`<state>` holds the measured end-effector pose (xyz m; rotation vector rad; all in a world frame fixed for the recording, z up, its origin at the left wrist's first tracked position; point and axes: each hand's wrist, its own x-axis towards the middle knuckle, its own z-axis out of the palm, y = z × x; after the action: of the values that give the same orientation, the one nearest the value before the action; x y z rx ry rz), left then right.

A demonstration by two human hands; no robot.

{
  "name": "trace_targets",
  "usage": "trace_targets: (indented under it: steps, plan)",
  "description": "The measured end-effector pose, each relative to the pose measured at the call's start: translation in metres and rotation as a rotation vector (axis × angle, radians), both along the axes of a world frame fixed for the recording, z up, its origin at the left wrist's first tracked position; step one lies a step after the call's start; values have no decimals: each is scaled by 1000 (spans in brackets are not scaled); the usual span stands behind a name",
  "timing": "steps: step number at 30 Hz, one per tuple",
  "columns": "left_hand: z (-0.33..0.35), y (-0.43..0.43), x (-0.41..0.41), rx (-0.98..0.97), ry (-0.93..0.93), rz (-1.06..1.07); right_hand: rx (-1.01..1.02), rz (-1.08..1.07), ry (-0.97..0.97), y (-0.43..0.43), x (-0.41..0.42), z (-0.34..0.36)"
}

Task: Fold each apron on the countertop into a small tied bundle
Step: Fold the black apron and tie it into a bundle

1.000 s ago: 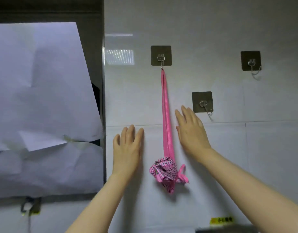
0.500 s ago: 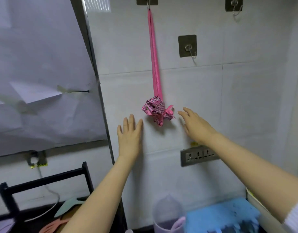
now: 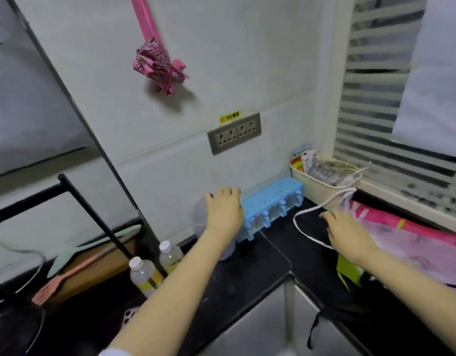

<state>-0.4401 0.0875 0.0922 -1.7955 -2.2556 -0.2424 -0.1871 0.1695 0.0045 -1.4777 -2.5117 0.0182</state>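
A pink patterned apron bundle [image 3: 157, 65] hangs by its pink strap on the white tiled wall, tied into a small knot. On the black countertop [image 3: 278, 255] at the right lies a spread pink and lilac apron [image 3: 412, 242] with a white strap [image 3: 309, 227] looping toward the wall. My right hand [image 3: 347, 235] hovers with relaxed fingers over the strap and the apron's near edge; whether it touches them I cannot tell. My left hand [image 3: 225, 210] is held in the air in front of a blue rack, fingers loosely bent, holding nothing.
A blue rack [image 3: 273, 204] and a cream basket [image 3: 324, 181] of packets stand against the wall. A wall socket [image 3: 234, 136] sits above. Water bottles [image 3: 144, 274], a black frame [image 3: 93, 214] and a pink fork [image 3: 57, 283] are at the left; a steel sink [image 3: 268, 327] lies below.
The view has dropped from the wall hooks to the countertop. Both hands came off the wall beside the hanging bundle and lowered, the right one over the apron lying on the counter.
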Motion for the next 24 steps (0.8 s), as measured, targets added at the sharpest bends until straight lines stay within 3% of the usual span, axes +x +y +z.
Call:
trace_targets:
  steps: [7, 10, 16, 21, 24]
  plan:
    - [-101, -42, 107, -321, -37, -283, -202, -341, -272, -83, 137, -89]
    - [-131, -52, 148, -470, -7, -361, -396, -511, -397, -116, 177, -112]
    - [-173, -65, 229, -651, -85, -564, -799, -472, -198, -168, 232, -138]
    - [-192, -74, 303, -725, -179, -700, -840, -319, -158, -187, 260, -133]
    - [-197, -77, 340, -776, -147, -761, -866, -263, -37, -194, 277, -128]
